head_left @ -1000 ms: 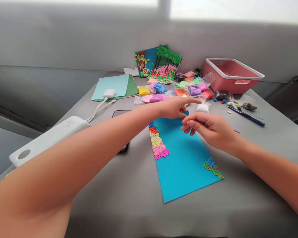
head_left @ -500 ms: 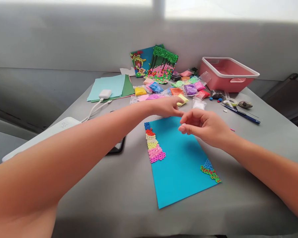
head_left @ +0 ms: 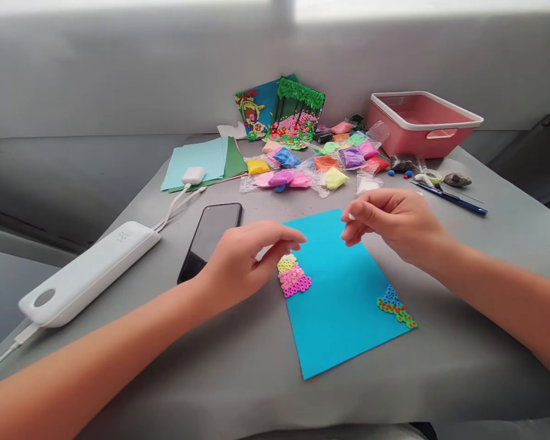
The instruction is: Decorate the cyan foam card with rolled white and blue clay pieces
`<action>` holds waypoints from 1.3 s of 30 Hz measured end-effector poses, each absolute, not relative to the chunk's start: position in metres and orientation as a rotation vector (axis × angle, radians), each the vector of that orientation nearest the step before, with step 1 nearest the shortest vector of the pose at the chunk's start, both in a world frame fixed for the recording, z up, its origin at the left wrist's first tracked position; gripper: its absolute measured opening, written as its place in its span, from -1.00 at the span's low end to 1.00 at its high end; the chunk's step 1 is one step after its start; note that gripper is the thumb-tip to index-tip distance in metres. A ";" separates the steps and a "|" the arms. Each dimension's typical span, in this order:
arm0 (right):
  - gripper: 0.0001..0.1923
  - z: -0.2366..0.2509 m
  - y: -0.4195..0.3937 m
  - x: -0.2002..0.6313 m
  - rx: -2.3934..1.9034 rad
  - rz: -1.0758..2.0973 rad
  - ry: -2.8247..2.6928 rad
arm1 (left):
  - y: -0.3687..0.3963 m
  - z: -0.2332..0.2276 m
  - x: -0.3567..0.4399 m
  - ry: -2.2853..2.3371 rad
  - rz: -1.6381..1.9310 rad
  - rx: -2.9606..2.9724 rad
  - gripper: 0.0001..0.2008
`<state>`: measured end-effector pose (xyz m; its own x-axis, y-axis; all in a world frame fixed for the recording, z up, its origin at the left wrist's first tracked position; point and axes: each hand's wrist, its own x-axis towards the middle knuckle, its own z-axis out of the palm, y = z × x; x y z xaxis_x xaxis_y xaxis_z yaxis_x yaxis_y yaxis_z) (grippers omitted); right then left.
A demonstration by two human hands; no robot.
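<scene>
My right hand (head_left: 389, 220) hovers over the far right part of a blue sheet (head_left: 343, 324). Its thumb and fingers pinch a small white piece of clay (head_left: 352, 216). Over the sheet's left edge, my left hand (head_left: 261, 253) has its fingers loosely curved, thumb and forefinger slightly apart, and nothing clear between them. Beneath it, a strip of small clay rings (head_left: 296, 281) in yellow, pink and magenta shows partly; its far end is hidden. A blue and green clay patch (head_left: 396, 308) with red dots lies at the near right corner.
Several clay packets (head_left: 325, 162) lie behind the sheet, including a white packet (head_left: 369, 183). A pink basket (head_left: 421, 125) and a blue pen (head_left: 453, 198) are at the right. On the left are a phone (head_left: 208, 229), a power bank (head_left: 91, 272) and coloured sheets (head_left: 206, 159).
My left hand has drawn back from the packets to the sheet's left edge, uncovering the phone. My right hand still pinches the white piece, and the view has shifted slightly.
</scene>
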<state>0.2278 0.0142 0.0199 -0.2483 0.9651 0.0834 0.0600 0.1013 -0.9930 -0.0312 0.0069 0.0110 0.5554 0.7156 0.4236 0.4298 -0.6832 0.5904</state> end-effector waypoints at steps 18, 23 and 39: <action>-0.63 0.013 0.007 0.219 -1.039 1.340 -1.473 | 0.019 -0.005 -0.061 0.369 0.683 2.686 -0.74; -0.73 0.014 0.003 0.217 -1.035 1.280 -1.560 | 0.019 -0.011 -0.060 0.364 0.590 2.667 -0.72; -0.87 0.009 -0.020 0.206 -0.828 0.540 -2.102 | -0.020 0.009 -0.027 0.868 0.796 1.372 -0.76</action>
<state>0.2057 -0.0203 0.0086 -0.4692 0.7127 0.5214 0.3728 0.6951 -0.6147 -0.0270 -0.0196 0.0085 0.4759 0.8778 -0.0544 0.0225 0.0497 0.9985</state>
